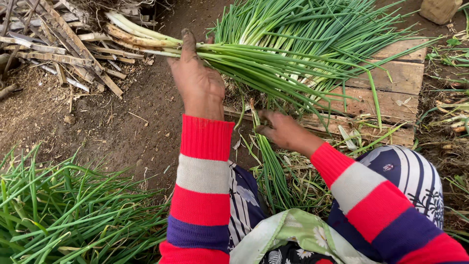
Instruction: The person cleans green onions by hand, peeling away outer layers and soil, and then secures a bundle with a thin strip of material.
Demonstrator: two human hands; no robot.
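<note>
- The left hand (pixel 198 80) is gripping a bunch of green onions (pixel 254 58) near the pale stalk ends, and the bunch is lying crosswise, stalks pointing left and green tops fanning right over a larger pile of onions (pixel 312 24).
- The left fingers are wrapping closed around the bunch; the thumb (pixel 188 41) is pressing on top, and soil is coating the hand.
- The right hand (pixel 283 129) is working lower down, above the wooden pallet (pixel 400 78), with its fingers curled narrow around a few loose green blades (pixel 271 166) that are trailing toward the person's lap.
- Whether the right fingertips are pinching those blades fully or only touching them cannot be told; they are partly hidden by the leaves.
- To do this step well, judging from the grip: keep the stalk ends level, hold firmly just behind the white part, and draw stray blades in without snapping them.
- A second heap of greens (pixel 73 215) is lying at lower left, well apart from both hands, and dry split stalks (pixel 53 44) are piling up at upper left on the bare soil (pixel 127 127).
</note>
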